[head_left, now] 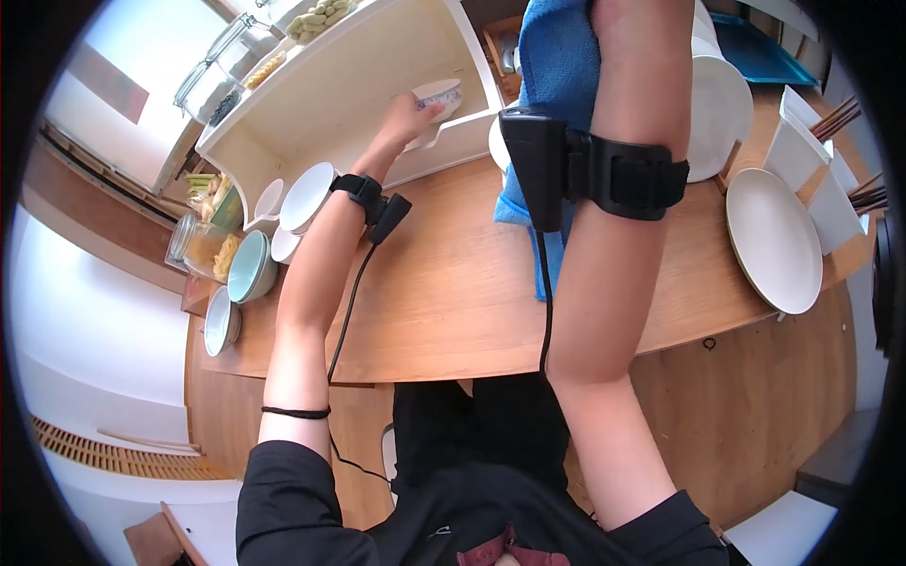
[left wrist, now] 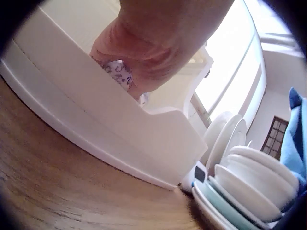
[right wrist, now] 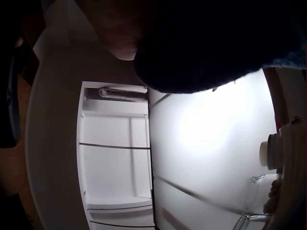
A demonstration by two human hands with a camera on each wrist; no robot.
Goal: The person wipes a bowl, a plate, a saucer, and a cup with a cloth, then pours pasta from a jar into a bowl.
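Inside the low white shelf unit point(head_left: 349, 85), my left hand point(head_left: 406, 123) holds a small white bowl point(head_left: 444, 92) with a blue pattern. The left wrist view shows part of the patterned bowl point(left wrist: 118, 73) under the hand, behind the unit's front edge. My right arm is raised, and its hand is beyond the top of the head view. A blue towel point(head_left: 557, 66) hangs beside that forearm down to the table. In the dark right wrist view, the right hand point(right wrist: 117, 36) grips the towel, its fingers mostly hidden.
White bowls point(head_left: 307, 196) and green bowls point(head_left: 249, 266) stand at the table's left. Glass jars point(head_left: 203, 94) are on top of the unit. On the right are a white oval plate point(head_left: 774, 241), chopstick holders point(head_left: 802, 141) and a blue tray point(head_left: 755, 47). Stacked plates point(left wrist: 244, 187) stand beside the unit.
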